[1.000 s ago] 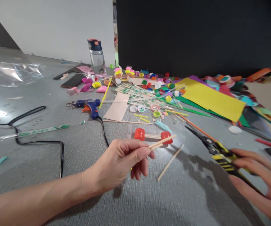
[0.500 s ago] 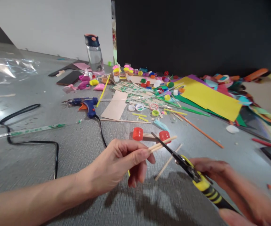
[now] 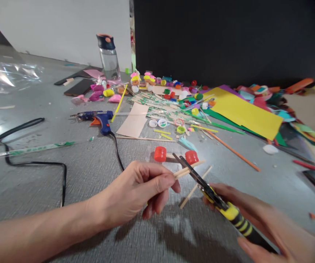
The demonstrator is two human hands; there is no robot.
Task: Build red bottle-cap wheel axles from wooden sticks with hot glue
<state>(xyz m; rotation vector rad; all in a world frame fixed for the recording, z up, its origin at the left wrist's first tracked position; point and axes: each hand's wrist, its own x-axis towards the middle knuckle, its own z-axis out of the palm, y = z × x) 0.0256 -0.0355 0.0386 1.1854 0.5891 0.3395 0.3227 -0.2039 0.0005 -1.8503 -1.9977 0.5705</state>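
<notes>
Thin wooden sticks [image 3: 185,171] are pinched between the thumb and fingers of my left hand [image 3: 152,186], their free ends pointing right. My right hand [image 3: 256,215] grips the yellow and black handles of a cutting tool [image 3: 215,195]. Its dark blades cross the sticks, slightly apart at the tips. Behind them, a red cap [image 3: 160,154] and another red cap [image 3: 192,157] are joined by pale sticks, partly hidden by the blades. One loose stick [image 3: 196,188] lies on the table below the blades.
A blue glue gun [image 3: 102,119] with a black cable lies at the left. Behind are a water bottle [image 3: 109,60], a beige card [image 3: 132,119], wrapped sticks [image 3: 160,106] and colored caps. Yellow paper [image 3: 245,111] and an orange stick [image 3: 234,151] lie at the right.
My right hand and the cutting tool have shifted left and slightly down. Both blades now show at the sticks. My left hand keeps its hold on the sticks.
</notes>
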